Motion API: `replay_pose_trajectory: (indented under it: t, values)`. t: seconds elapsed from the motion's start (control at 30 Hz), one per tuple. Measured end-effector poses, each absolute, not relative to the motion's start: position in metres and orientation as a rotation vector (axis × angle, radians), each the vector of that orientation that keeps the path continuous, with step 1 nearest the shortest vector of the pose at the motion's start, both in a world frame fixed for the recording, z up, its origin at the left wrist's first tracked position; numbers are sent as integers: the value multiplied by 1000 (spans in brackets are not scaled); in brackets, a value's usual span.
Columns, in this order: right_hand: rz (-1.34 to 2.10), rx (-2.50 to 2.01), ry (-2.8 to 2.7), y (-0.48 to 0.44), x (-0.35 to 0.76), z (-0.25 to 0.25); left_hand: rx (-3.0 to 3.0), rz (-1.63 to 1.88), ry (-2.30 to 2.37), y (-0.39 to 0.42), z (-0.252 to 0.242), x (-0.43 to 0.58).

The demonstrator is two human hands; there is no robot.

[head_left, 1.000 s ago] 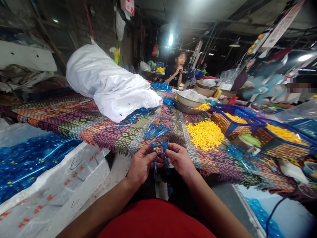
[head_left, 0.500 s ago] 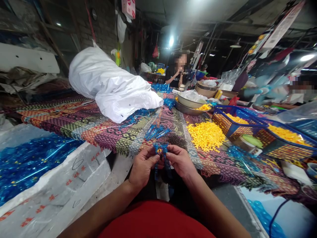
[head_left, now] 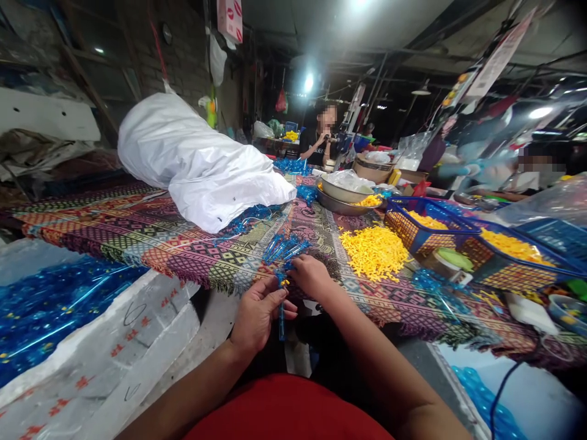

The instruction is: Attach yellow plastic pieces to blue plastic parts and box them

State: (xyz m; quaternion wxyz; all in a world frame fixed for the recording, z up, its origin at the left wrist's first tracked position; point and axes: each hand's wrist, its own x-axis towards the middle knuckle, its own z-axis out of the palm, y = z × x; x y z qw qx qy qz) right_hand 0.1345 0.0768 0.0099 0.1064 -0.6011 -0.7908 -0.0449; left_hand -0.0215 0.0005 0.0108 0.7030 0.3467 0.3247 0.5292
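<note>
Multicoloured woven cloth (head_left: 137,241) is spread across a long work surface, and a bulging white sack (head_left: 197,165) is laid on top of it. To the left, a mass of blue plastic film (head_left: 59,305) is piled behind a white foam slab (head_left: 137,342) marked with red characters. Two blue-rimmed baskets (head_left: 431,229) filled with yellow pieces are set to the right, near a metal bowl (head_left: 342,190) and a loose heap of yellow pieces (head_left: 373,252). A co-worker (head_left: 316,137) is seated at the far end. At the near edge, a thin blue plastic stem (head_left: 282,311) is grasped upright in the curled fingers of the left hand (head_left: 257,315), with a small yellow bead (head_left: 285,282) showing on it. The right hand (head_left: 312,276) is held just beside it, its fingertips (head_left: 298,263) at the stem's top, though a firm grip cannot be confirmed. A cluster of blue sprigs (head_left: 284,247) is left on the cloth just beyond.
</note>
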Motion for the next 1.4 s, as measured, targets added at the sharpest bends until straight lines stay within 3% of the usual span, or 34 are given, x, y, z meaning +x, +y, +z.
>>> replay_pose_trajectory:
  t: [0.33,1.03,1.2,1.4]
  values:
    - [-280,-2349,-2005,59,272,6,759,1127,707,7,6,-16]
    - [-184,-2176,-2004,41,298,-11,801,1076,697,-2,5,-3]
    - [99,-1905,-1987,41,292,-19,747,1062,687,-2,4,-5]
    - [119,-1804,-1980,36,278,-16,711,998,578,-2,3,-7]
